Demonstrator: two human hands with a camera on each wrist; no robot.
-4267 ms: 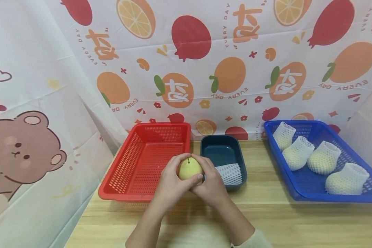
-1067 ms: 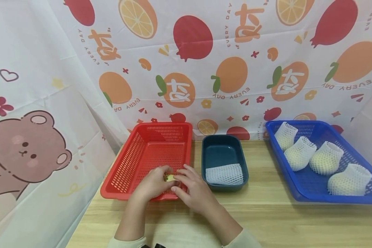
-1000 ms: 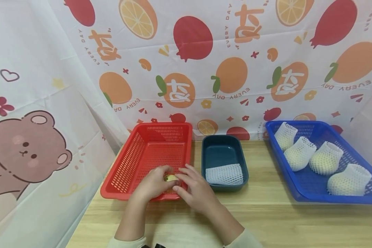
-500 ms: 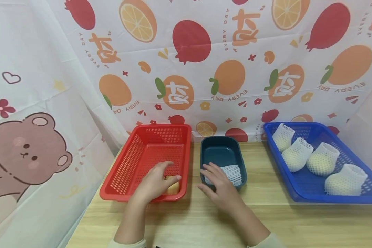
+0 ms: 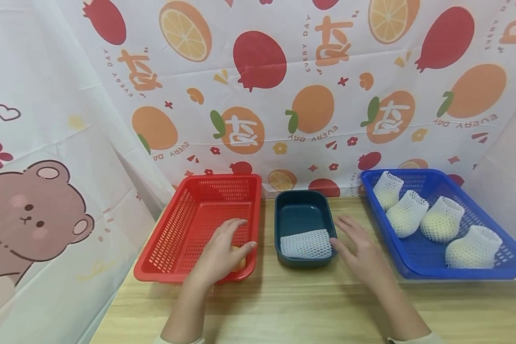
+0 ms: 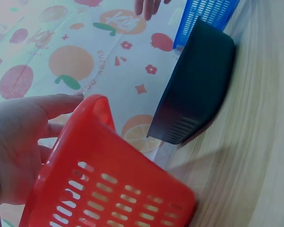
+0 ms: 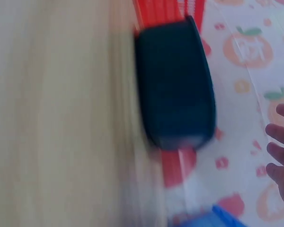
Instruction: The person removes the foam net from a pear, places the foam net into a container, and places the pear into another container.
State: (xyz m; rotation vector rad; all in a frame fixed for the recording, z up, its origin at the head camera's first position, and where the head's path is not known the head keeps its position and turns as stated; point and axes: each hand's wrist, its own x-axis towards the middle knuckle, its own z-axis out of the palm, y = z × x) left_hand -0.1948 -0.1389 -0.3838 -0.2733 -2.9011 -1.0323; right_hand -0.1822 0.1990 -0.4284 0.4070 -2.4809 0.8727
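My left hand [image 5: 217,253] hovers over the near right part of the red basket [image 5: 198,275], thumb and fingers spread apart. Below it, partly hidden, lies a yellow pear [image 5: 240,263]. The left wrist view shows this hand [image 6: 19,137] behind the basket's rim. My right hand [image 5: 364,253] is in the air between the dark teal tub [image 5: 303,215] and the blue basket [image 5: 406,260], fingers extended and holding nothing. A white foam net sleeve [image 5: 306,244] lies flat in the tub. Several pears in foam nets [image 5: 442,220] sit in the blue basket.
The containers stand in a row on a light wooden table [image 5: 301,306]. Behind them hangs a fruit-printed cloth [image 5: 279,119], with a bear-printed cloth [image 5: 30,215] on the left. The right wrist view is blurred.
Both hands held the pear in front earlier, then lowered it into the red basket. My left fingers have loosened from it. My right hand has moved right, past the tub towards the blue basket.
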